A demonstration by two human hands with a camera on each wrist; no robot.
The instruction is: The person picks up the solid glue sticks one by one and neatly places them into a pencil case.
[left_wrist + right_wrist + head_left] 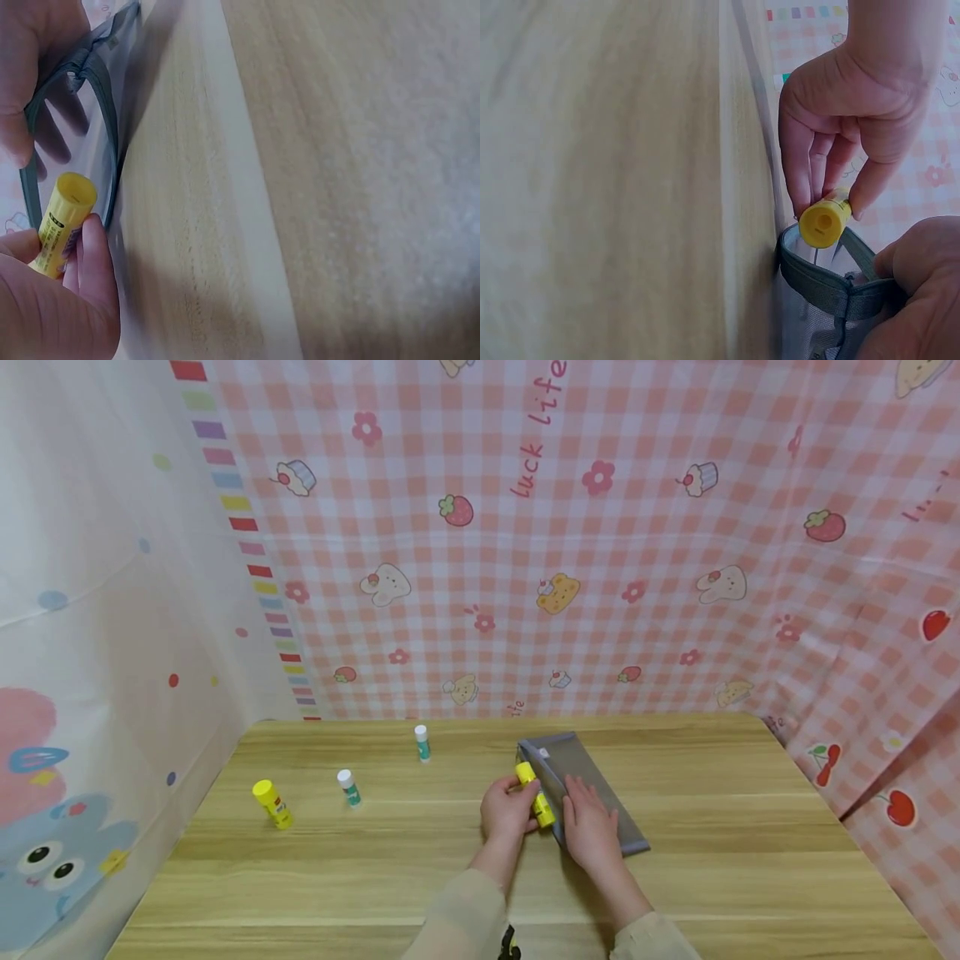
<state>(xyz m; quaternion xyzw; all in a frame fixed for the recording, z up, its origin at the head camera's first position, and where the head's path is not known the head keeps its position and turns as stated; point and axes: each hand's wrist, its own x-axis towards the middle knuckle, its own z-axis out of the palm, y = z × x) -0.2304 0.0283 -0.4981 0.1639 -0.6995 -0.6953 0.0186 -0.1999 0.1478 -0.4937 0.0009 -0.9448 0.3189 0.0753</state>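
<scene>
Left hand: the left hand pinches a yellow glue stick between thumb and fingertips.
Right hand: the right hand grips the rim of the grey mesh pouch, the thumb on one side of it and the fingers on the other.
Held stick: at the pouch's mouth, one end facing the opening – how far in, if at all, I cannot tell.
Pouch: right of the stick on the tabletop, its dark-edged mouth gaping in both wrist views.
Second yellow stick: another yellow tube stands upright at the far left, well apart from the hands.
White-capped sticks: two teal tubes stand upright – the nearer one close to the second yellow stick, the farther one towards the back edge.
Backdrop: a pink checked curtain behind the tabletop.
</scene>
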